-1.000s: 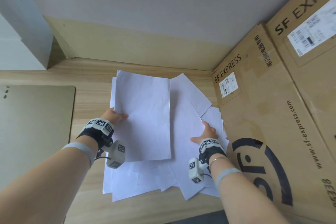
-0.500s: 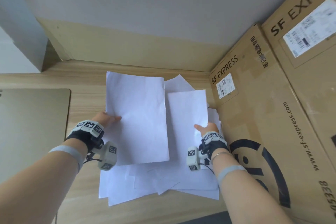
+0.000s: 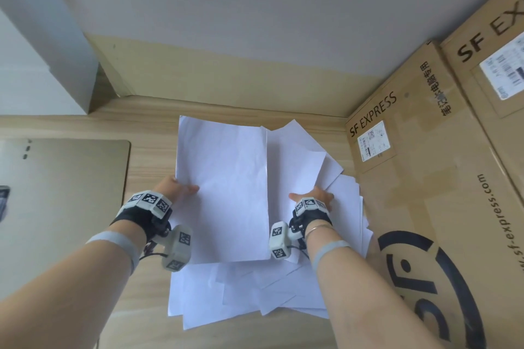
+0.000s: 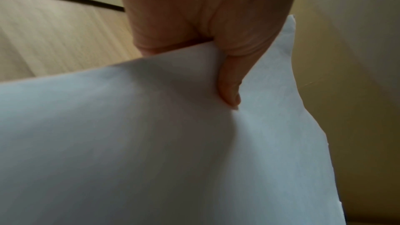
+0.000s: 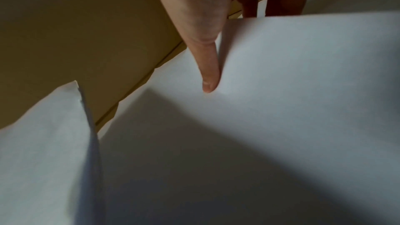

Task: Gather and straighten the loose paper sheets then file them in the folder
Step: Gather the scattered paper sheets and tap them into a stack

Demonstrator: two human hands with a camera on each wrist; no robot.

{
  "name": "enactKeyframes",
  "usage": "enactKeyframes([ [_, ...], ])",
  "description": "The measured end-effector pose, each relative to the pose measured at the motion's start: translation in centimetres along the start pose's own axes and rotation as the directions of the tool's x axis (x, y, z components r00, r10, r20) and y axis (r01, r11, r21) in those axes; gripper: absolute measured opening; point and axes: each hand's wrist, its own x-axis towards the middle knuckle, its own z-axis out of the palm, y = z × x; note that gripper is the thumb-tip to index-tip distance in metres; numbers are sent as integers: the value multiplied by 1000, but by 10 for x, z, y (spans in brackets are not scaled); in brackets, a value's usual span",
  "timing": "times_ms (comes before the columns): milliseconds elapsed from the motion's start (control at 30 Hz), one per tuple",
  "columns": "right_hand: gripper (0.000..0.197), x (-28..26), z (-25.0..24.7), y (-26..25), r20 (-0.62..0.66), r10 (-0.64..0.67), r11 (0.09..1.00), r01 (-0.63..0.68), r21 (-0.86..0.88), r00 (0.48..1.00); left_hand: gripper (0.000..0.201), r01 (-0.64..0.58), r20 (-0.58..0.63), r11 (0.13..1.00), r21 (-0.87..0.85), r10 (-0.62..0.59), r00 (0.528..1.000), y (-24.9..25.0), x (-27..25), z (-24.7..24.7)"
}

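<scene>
The left hand (image 3: 177, 190) is pinching the left edge of a raised sheet (image 3: 224, 193), thumb (image 4: 229, 81) lying on top. The right hand (image 3: 313, 195) is gripping other sheets (image 3: 295, 161) likewise, thumb (image 5: 208, 67) above, fingers (image 5: 281, 2) underneath. Loose paper (image 3: 241, 297) is lying spread on the worktop (image 3: 147, 320).

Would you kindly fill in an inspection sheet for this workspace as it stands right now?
Surface: light wooden desk, bare at the front left.
Job's things: held stack of sheets lifted at a tilt over the loose sheets, which lie fanned and crooked on the desk; tan folder lies flat to the left.
Clutter: cardboard boxes crowd the right edge of the paper.
Grips: left hand pinches the stack's left edge, thumb on top; right hand pinches a sheet at the right, thumb on top.
Cables: thin black leads at both wrist cameras.
Surroundings: grey wall behind.
</scene>
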Motion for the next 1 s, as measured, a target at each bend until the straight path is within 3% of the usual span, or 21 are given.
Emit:
enactKeyframes([
  [100, 47, 6, 1, 7, -96, -103, 989, 112, 96, 990, 54, 3, 13, 1000, -8, -3, 1000, 2, -3, 2],
  [200, 30, 6, -8, 14, -254, -96, 933, 176, 313, 962, 53, 3, 5, 1000, 18, -3, 1000, 6, -9, 4],
  [333, 63, 5, -39, 15, -320, -127, 861, 264, 435, 939, 47, -2, -29, 996, 88, 5, 1000, 8, -8, 5],
  [500, 31, 14, -84, 15, -319, -229, 864, 343, 370, 920, 48, -1, -36, 990, 141, 6, 999, 7, -12, 8],
  [767, 31, 12, -95, 3, -305, -338, 829, 435, 352, 890, 52, -8, -25, 968, 251, 15, 1000, 7, -21, 12],
  [867, 34, 0, -78, 0, -197, -360, 843, 408, 349, 912, 52, -2, -18, 963, 268, 7, 1000, 5, -24, 12],
  [1000, 37, -20, -29, -3, -15, -416, 889, 410, 205, 909, 51, -4, 2, 968, 249, 4, 1000, 2, -27, 15],
])
